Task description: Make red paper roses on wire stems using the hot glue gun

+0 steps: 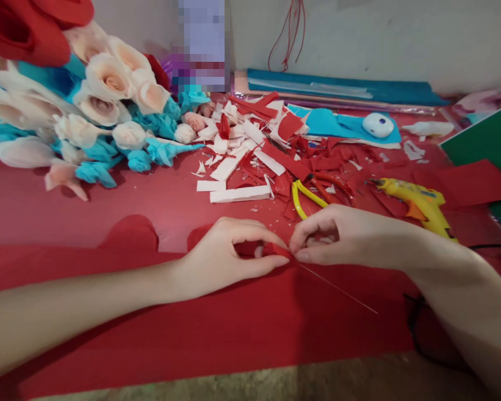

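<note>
My left hand [234, 256] pinches a small rolled piece of red crepe paper [278, 250] between thumb and fingers. Right beside it, my right hand [350, 236] is closed, its thumb and fingertips pressed together at the end of the red piece. A thin, pale thread [338, 287] runs from the meeting fingertips down to the right; whether it is thread or fine wire is hard to tell. Under both hands lies a large red sheet [217, 328], with rounded red petal shapes [129, 233] at its far edge.
Red and white paper scraps [250, 150] are heaped beyond my hands, with yellow-handled pliers [307, 197] at their near side. A yellow glue gun [417, 203] lies right. Paper flowers [108, 83] crowd the left. A white oval device [378, 125] rests on blue paper [338, 123].
</note>
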Motion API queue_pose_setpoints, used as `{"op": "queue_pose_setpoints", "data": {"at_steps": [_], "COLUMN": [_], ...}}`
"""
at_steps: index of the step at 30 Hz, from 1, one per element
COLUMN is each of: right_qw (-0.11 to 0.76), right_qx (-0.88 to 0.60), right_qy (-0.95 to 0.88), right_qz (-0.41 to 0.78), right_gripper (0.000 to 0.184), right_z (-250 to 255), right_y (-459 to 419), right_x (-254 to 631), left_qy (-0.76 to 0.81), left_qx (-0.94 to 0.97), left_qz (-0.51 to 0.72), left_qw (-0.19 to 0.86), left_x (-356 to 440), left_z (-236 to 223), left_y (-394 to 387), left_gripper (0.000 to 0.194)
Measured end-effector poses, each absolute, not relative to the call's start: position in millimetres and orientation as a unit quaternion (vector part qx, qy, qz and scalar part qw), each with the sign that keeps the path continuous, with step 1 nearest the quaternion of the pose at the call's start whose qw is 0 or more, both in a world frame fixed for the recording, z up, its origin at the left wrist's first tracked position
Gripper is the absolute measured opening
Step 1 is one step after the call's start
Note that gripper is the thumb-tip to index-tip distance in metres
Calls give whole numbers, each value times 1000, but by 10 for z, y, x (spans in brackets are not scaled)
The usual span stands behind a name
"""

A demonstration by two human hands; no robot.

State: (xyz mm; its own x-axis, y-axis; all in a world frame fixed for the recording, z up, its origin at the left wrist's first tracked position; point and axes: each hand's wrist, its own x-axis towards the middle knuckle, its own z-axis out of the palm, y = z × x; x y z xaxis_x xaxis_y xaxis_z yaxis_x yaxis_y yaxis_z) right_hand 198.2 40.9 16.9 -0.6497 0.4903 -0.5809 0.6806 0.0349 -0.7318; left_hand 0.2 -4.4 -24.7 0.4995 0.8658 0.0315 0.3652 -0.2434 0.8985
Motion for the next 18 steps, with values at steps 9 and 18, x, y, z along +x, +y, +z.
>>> {"op": "queue_pose_setpoints", "data": {"at_steps": [9,18], "right_qw": [85,57], "right_qx": [413,413], "right_qy": [708,725], "right_qz": [-566,-549], "right_gripper": [16,12], "right_z": [149,139], "right_y": [417,347], "right_x": [1950,1953], "left_qy": [404,406], "left_qx": [741,742], "left_qz": [286,274], "left_qw": [455,457], "left_x": [-1,0], "left_z": [-237,-233], "left_y": [-38,-41], "left_gripper": [11,11]}}
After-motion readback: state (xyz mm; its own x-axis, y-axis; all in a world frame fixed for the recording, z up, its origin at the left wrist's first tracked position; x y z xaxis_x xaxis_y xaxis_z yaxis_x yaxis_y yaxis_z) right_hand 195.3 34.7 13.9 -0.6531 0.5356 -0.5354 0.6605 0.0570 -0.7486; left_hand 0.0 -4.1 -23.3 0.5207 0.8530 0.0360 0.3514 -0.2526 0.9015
